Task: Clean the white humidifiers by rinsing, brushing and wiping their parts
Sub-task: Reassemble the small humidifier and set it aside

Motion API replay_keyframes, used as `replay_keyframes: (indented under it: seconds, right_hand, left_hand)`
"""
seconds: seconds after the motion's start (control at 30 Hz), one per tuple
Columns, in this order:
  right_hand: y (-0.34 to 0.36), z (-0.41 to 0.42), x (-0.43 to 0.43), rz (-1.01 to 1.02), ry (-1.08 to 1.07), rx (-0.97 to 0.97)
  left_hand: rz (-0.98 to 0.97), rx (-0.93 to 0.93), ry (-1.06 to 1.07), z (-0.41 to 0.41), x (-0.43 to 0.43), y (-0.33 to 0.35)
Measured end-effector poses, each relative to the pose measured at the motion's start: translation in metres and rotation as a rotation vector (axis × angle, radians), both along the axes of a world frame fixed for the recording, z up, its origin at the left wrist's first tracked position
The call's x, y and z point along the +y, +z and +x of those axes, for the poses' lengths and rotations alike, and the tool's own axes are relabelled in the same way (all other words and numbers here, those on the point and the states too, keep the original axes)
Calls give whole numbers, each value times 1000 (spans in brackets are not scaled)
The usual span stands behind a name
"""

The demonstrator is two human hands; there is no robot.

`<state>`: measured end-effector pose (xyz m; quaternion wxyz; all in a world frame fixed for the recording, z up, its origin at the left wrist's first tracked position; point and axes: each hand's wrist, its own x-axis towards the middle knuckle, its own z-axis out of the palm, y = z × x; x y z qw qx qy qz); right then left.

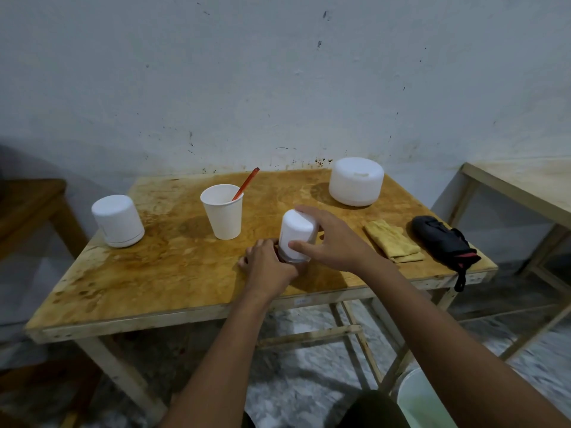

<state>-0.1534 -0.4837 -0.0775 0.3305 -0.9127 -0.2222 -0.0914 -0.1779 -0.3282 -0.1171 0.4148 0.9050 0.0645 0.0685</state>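
Note:
A small white humidifier (295, 234) stands near the middle of the wooden table (173, 273), tilted a little to the left. My right hand (332, 242) grips its white upper shell, thumb in front and fingers over the top. My left hand (268, 264) is curled round its base, which is mostly hidden. A second white humidifier (119, 220) stands at the table's left. A wider, squat white one (355, 182) sits at the back right. A white paper cup (223, 211) holds an orange-handled brush (246, 184). A folded yellow cloth (392, 240) lies to the right.
A black pouch with red trim (445, 242) lies at the table's right edge, its strap hanging over. A white bucket (420, 400) with greenish water stands on the floor at the lower right. Another wooden table (525, 186) is on the right, a brown one (27, 208) on the left.

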Motion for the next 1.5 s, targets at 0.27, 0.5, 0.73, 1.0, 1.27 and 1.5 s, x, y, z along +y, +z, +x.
replay_keyframes:
  seconds: [0.27,0.5,0.73,1.0,1.27,1.5]
  right_hand:
    - [-8,-3,2,2,6,-67]
    - [-17,2,3,53,-13,-85]
    - [-17,0,3,75,-13,-43]
    - [-19,3,1,225,-74,226]
    - [-15,15,0,195,-19,263]
    - [-10,40,-20,372,-133,195]
  left_hand:
    - [-15,0,-19,-1,1,1]
    - [8,-3,-10,0,0,2]
    - [1,-1,-26,-2,2,2]
    - [12,-5,-7,-4,1,4]
    - [29,7,26,0,-1,4]
    - [227,26,-85,23,0,13]
